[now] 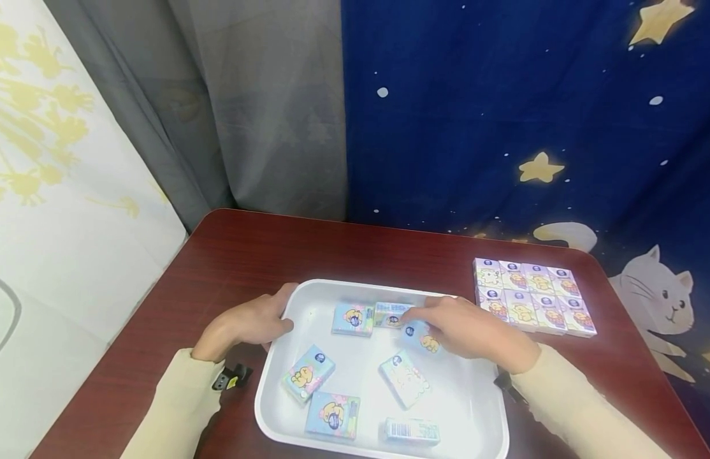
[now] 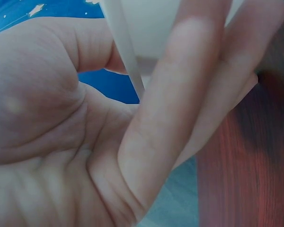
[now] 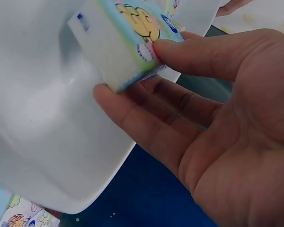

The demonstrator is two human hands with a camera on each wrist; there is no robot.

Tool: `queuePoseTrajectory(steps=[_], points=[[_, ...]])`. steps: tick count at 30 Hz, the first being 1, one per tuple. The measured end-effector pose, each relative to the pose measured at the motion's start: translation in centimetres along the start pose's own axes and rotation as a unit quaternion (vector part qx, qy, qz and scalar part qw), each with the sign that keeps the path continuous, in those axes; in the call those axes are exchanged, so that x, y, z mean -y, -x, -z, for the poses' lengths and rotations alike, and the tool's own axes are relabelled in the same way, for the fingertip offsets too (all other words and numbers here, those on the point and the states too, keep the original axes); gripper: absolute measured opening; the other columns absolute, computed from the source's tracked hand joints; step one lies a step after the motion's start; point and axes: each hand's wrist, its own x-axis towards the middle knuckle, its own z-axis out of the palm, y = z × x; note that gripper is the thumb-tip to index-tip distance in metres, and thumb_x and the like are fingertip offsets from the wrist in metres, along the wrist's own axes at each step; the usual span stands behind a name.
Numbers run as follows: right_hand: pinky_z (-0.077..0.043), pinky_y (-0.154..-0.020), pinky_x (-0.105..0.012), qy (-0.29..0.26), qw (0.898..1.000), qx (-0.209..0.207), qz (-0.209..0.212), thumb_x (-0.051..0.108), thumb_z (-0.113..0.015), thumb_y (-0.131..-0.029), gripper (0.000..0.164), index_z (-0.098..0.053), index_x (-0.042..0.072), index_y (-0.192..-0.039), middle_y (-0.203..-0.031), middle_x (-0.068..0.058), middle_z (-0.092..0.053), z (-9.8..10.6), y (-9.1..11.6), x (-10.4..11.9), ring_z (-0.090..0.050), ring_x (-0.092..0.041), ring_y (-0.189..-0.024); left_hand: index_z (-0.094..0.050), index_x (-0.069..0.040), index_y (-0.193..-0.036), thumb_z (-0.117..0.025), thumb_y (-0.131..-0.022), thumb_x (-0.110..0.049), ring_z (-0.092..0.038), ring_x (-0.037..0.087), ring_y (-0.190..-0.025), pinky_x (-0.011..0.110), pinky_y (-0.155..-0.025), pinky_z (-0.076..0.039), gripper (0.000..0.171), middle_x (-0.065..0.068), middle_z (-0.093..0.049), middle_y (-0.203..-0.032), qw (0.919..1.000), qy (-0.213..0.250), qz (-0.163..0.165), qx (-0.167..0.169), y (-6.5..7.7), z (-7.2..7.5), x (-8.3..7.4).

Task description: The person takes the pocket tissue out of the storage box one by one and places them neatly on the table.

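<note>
My left hand (image 1: 248, 324) grips the left rim of a white plastic tray (image 1: 470, 408), the tray wall lying between thumb and fingers in the left wrist view. Over the tray's right rear part, my right hand (image 1: 466, 328) pinches a light-blue pocket tissue pack (image 3: 132, 35) with a yellow cartoon figure, thumb on its printed face and fingers beneath. Beside that pack lies another tissue pack (image 1: 386, 315), partly covered by the hand. More blue packs lie scattered in the tray, among them a tilted one (image 1: 405, 379) and one showing its barcode side (image 1: 412, 431).
Purple-and-white tissue packs (image 1: 533, 296) stand in two neat rows on the dark red table (image 1: 332, 245), right of the tray. Behind the table hang a grey curtain (image 1: 275, 108) and a blue starry one (image 1: 447, 159).
</note>
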Motion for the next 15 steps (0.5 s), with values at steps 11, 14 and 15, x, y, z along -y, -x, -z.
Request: queuePoseTrajectory(steps=[11, 14, 15], points=[[-0.062, -0.1, -0.052, -0.078, 0.996, -0.03, 0.003, 0.0, -0.074, -0.099, 0.048, -0.073, 0.022, -0.142, -0.136, 0.001, -0.074, 0.6, 1.8, -2.0, -0.072, -0.021, -0.114, -0.024, -0.005, -0.163, -0.062, -0.101, 0.004, -0.078, 0.025, -0.076, 0.042, -0.056, -0.066, 0.073, 0.017, -0.071, -0.106, 1.0, 0.004, 0.001, 0.0, -0.1, 0.0, 0.2], [-0.062, -0.098, -0.052, -0.098, 0.994, -0.038, -0.01, 0.005, -0.073, -0.101, 0.046, -0.072, 0.023, -0.143, -0.138, 0.001, -0.073, 0.7, 2.6, -2.6, -0.07, -0.019, -0.113, -0.024, -0.005, -0.163, -0.062, -0.101, 0.004, -0.078, 0.025, -0.076, 0.042, -0.056, -0.066, 0.073, 0.017, -0.071, -0.106, 1.0, 0.003, 0.003, -0.001, -0.1, -0.1, 0.2], [-0.062, -0.098, -0.051, -0.108, 0.993, -0.041, -0.014, 0.006, -0.073, -0.102, 0.045, -0.072, 0.023, -0.143, -0.138, 0.002, -0.073, 0.8, 2.8, -2.7, -0.069, -0.019, -0.114, -0.024, -0.005, -0.163, -0.062, -0.101, 0.004, -0.078, 0.025, -0.076, 0.042, -0.056, -0.066, 0.073, 0.017, -0.071, -0.106, 1.0, 0.004, 0.003, -0.001, -0.1, 0.0, 0.3]])
